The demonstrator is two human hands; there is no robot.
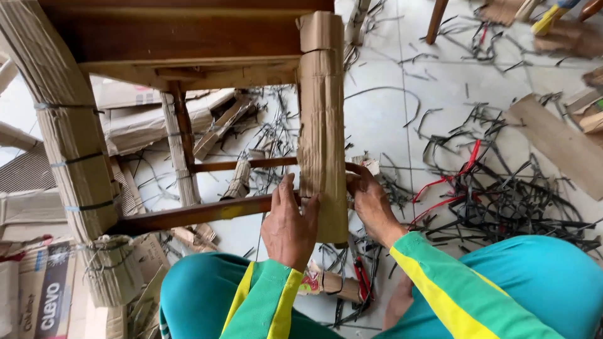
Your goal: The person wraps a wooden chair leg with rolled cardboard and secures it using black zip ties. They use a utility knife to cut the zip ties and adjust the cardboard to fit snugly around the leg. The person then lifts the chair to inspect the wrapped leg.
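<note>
Left hand (289, 223) and right hand (372, 206) pressed against either side of the corrugated cardboard wrap (322, 125) on a wooden chair leg (188, 216), fingers curled round its lower end, just above the tiled floor (383, 119). Light, stiff along the flutes, easily creased; best gripped flat across the wrap over the solid leg beneath. Fingertips hidden behind the cardboard. Possibly pliers (362, 279) between the knees, half buried in black strapping scraps (502, 201).
</note>
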